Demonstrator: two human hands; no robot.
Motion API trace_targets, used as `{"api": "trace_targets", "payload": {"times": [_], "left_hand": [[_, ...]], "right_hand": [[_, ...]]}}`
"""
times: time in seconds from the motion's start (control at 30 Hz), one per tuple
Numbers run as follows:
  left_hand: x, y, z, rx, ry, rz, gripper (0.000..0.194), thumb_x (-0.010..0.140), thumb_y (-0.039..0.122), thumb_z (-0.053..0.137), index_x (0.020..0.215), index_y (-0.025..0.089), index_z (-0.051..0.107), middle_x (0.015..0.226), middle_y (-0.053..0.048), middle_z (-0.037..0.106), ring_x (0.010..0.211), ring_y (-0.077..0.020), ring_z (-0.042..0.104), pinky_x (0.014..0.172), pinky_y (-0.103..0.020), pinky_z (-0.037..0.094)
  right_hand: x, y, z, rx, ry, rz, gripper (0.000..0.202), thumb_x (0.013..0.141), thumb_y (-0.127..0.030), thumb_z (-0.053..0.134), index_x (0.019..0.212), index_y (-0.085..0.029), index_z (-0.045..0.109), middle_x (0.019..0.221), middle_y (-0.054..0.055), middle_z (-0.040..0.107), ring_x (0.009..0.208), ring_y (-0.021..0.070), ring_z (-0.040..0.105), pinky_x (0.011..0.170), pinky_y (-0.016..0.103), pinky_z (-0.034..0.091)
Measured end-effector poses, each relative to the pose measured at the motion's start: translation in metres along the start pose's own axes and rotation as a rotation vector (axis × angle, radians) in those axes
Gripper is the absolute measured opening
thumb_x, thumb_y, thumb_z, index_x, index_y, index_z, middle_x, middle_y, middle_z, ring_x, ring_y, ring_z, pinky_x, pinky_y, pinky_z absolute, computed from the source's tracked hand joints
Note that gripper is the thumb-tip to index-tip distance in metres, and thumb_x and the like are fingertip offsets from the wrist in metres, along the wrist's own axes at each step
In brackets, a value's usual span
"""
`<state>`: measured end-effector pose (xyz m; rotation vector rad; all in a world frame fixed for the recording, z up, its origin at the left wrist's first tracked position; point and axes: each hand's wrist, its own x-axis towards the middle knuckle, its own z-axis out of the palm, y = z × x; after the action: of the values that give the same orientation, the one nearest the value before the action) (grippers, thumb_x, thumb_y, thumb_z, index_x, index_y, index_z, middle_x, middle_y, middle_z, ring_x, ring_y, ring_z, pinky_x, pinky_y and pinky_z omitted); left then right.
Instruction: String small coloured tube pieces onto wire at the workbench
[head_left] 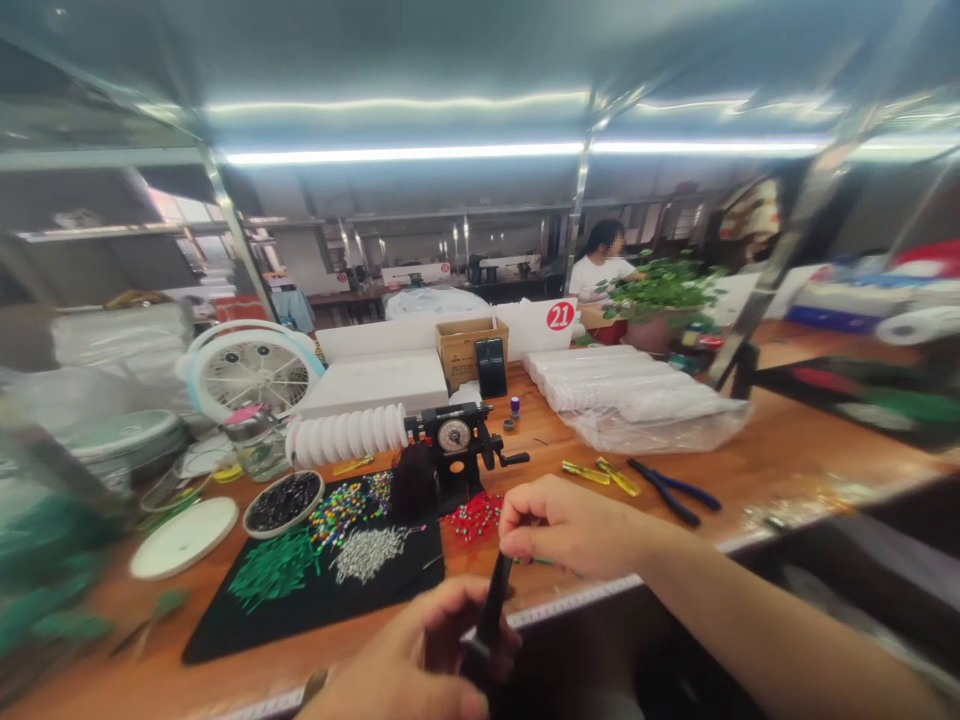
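Observation:
My left hand [427, 655] is wrapped round the lower part of a black stick-like tool [493, 600] near the table's front edge. It widens toward the bottom, where blur hides its exact kind. At its upper end my right hand [551, 525] has thumb and fingers pinched together. Just beyond my hands lies a pile of small red pieces [474, 516] with mixed coloured tips. Behind that pile stands a black hand-cranked machine [454, 445] with a round dial and a ribbed white roll [349, 435] on its left side.
A black mat [337, 605] bears green strips [276, 568], silvery pieces [369, 553] and coloured beads [349, 512]. Blue-handled pliers [671, 492] and yellow-handled tools [604, 474] lie right. Bagged white rolls [630, 395], a phone [490, 367] and a fan [253, 372] stand behind. A person [600, 265] sits beyond.

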<state>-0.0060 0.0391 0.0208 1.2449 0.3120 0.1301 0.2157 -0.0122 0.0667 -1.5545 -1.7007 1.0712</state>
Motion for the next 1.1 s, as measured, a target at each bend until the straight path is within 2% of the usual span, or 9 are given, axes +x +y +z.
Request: {"api": "trace_targets", "payload": {"times": [0.17,0.4,0.6,0.67,0.77,0.9,0.97,1.03,1.1], "left_hand": [[-0.002,-0.003,0.000,0.077,-0.016,0.102,0.081,0.067,0.036,0.076,0.135,0.028,0.034,0.116,-0.008,0.051,0.111,-0.0246,0.049,0.095,-0.040,0.034],[-0.011,0.000,0.003,0.150,0.009,0.125,0.094,0.065,0.050,0.074,0.139,0.031,0.021,0.118,-0.011,0.048,0.111,-0.0295,0.050,0.095,-0.045,0.038],[-0.014,-0.005,-0.004,0.246,-0.042,0.014,0.083,0.072,0.041,0.071,0.140,0.035,0.024,0.130,-0.013,0.049,0.118,-0.0325,0.049,0.097,-0.049,0.040],[-0.016,-0.008,-0.010,0.356,0.004,0.005,0.082,0.072,0.038,0.071,0.142,0.034,0.029,0.141,-0.012,0.039,0.126,-0.0350,0.041,0.103,-0.051,0.034],[-0.019,-0.010,-0.017,0.522,0.057,-0.002,0.081,0.069,0.042,0.072,0.141,0.034,0.036,0.153,-0.004,0.018,0.138,-0.0364,0.016,0.111,-0.050,0.019],[-0.018,-0.011,-0.022,0.606,0.073,-0.048,0.077,0.069,0.047,0.070,0.138,0.038,0.037,0.154,0.002,0.019,0.140,-0.0339,0.009,0.112,-0.050,0.010],[-0.016,-0.011,-0.022,0.593,0.073,-0.043,0.077,0.068,0.048,0.071,0.137,0.039,0.038,0.153,0.002,0.021,0.140,-0.0346,0.009,0.112,-0.051,0.008],[-0.014,-0.012,-0.020,0.499,0.060,-0.049,0.076,0.067,0.048,0.072,0.136,0.041,0.039,0.153,0.004,0.018,0.139,-0.0357,0.012,0.111,-0.052,0.011],[-0.011,-0.013,-0.018,0.351,0.055,-0.064,0.075,0.067,0.045,0.073,0.135,0.044,0.039,0.154,0.007,0.013,0.138,-0.0360,0.018,0.111,-0.052,0.017]], "right_hand": [[0.003,0.010,0.000,0.086,-0.031,0.033,0.018,0.078,-0.031,0.055,0.076,-0.014,0.060,0.064,-0.003,0.055,0.052,0.0008,0.042,0.048,0.011,0.032],[0.006,0.024,-0.008,0.122,0.023,0.014,0.020,0.076,-0.033,0.058,0.074,-0.013,0.060,0.064,-0.003,0.056,0.050,-0.0003,0.041,0.045,0.010,0.031],[0.015,0.037,-0.006,0.336,-0.215,0.078,0.024,0.073,-0.035,0.062,0.077,-0.012,0.060,0.059,-0.004,0.053,0.043,-0.0002,0.042,0.040,0.011,0.031],[0.017,0.038,-0.004,0.350,-0.237,0.067,0.024,0.073,-0.034,0.062,0.076,-0.011,0.060,0.058,-0.004,0.054,0.042,-0.0010,0.042,0.039,0.009,0.029],[0.019,0.039,-0.001,0.346,-0.241,0.071,0.025,0.072,-0.035,0.064,0.075,-0.011,0.061,0.058,-0.004,0.054,0.042,-0.0017,0.041,0.039,0.008,0.029],[0.018,0.043,-0.003,0.365,-0.243,0.044,0.036,0.075,-0.046,0.060,0.083,-0.011,0.062,0.063,-0.002,0.058,0.043,-0.0011,0.043,0.040,0.009,0.031],[0.017,0.051,-0.014,0.337,-0.106,0.001,0.048,0.081,-0.055,0.046,0.095,-0.012,0.061,0.078,0.003,0.064,0.047,0.0003,0.048,0.040,0.011,0.032],[0.016,0.065,-0.032,0.155,0.192,0.011,0.056,0.086,-0.058,0.029,0.105,-0.013,0.058,0.093,0.007,0.065,0.054,0.0019,0.052,0.043,0.013,0.034],[0.014,0.084,-0.052,-0.112,0.478,0.099,0.057,0.088,-0.055,0.026,0.104,-0.011,0.059,0.091,0.008,0.066,0.058,0.0041,0.053,0.049,0.015,0.037]]}}
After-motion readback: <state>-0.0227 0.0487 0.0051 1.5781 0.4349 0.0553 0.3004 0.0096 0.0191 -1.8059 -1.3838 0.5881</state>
